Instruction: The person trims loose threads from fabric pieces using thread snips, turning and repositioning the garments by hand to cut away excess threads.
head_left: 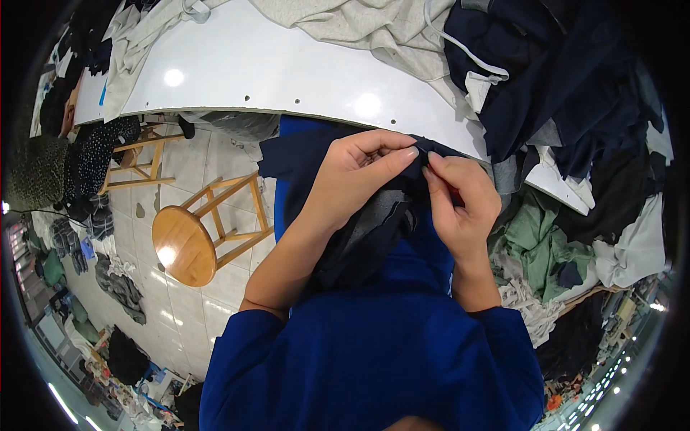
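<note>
A dark navy piece of fabric (305, 161) hangs over my lap, with a grey patch showing in its folds. My left hand (366, 169) pinches its upper edge between thumb and fingers, close to the table's front edge. Just to the right, my right hand (460, 194) pinches the same edge with thumb and forefinger. The fingertips of both hands are close together. Whether anything small lies between them is too fine to make out.
The white table (215, 68) curves in front of me. Beige fabric (359, 29) and a navy pile (532, 72) lie on it. A wooden stool (183, 244) stands at left on the tiled floor. Green cloth (539, 237) is heaped at right. Another person in dotted clothing (97, 161) is at far left.
</note>
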{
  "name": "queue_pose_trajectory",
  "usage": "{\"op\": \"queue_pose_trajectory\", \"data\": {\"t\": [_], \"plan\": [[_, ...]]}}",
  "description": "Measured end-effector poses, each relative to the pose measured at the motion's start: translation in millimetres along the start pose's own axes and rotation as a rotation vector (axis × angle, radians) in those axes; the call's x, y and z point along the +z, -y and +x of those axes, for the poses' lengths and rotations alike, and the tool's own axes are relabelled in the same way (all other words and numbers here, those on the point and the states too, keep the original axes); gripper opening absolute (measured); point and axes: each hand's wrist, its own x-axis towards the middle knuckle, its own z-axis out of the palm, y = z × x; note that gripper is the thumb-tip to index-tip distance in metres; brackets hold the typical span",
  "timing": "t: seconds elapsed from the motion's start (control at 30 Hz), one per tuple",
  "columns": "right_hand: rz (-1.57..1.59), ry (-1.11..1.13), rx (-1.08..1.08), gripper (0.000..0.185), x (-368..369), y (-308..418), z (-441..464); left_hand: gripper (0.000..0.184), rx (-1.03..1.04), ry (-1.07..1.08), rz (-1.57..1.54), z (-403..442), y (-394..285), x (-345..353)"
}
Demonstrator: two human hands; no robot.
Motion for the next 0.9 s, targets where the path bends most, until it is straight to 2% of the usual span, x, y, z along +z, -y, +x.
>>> {"op": "queue_pose_trajectory", "data": {"t": [0.07, 0.13, 0.9], "plan": [[0.016, 0.000, 0.006, 0.023, 2, 3, 0, 0.018, -0.003, -0.005, -0.036, 1, 1, -2], [0.149, -0.073, 0.187, 0.024, 2, 10, -2, 0.018, -0.008, -0.009, -0.049, 1, 1, -1], [0.146, -0.056, 0.194, 0.026, -2, 11, 0, 0.018, 0.008, -0.037, 0.020, 1, 1, 1]]}}
